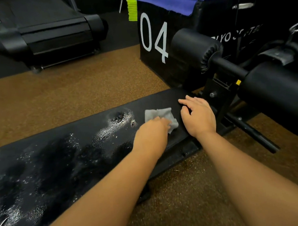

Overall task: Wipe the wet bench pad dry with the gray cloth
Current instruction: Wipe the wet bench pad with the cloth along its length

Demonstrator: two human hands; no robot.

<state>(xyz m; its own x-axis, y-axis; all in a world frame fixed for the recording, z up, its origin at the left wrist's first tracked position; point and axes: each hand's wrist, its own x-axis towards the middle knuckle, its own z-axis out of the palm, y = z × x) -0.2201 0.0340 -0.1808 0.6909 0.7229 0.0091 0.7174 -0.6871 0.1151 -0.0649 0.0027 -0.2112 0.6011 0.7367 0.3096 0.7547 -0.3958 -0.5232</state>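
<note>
1. Two hands are at the dry end of the bench pad (86,155). My left hand (151,132) has its fingers curled down onto the gray cloth (158,114), gripping its near corner and pressing it to the vinyl. My right hand (198,116) lies beside it with fingers loosely spread and holds nothing.

2. That cloth sits bunched just right of the nearest puddle (121,119), close to it; I cannot tell whether they touch. I judge this a sensible start, since one sweep to the left would carry it straight into the water.

3. My right hand rests at the pad's end nearest the frame, probably to brace me while I lean over.

4. Most of the wet lies to my left: beaded droplets and broad glossy patches run along the pad toward the left edge of view. By my reckoning the wiping has barely begun.

5. Behind the pad stands a black plyo box (157,61) with a large white "04" on its face. Smaller white lettering on its other face is partly hidden by a foam roller pad (193,48); I can make out something like "LYO" and little more.

6. A blue cover (166,0) drapes over the top of that box, and a treadmill (49,31) stands on the dark flooring beyond.
</note>
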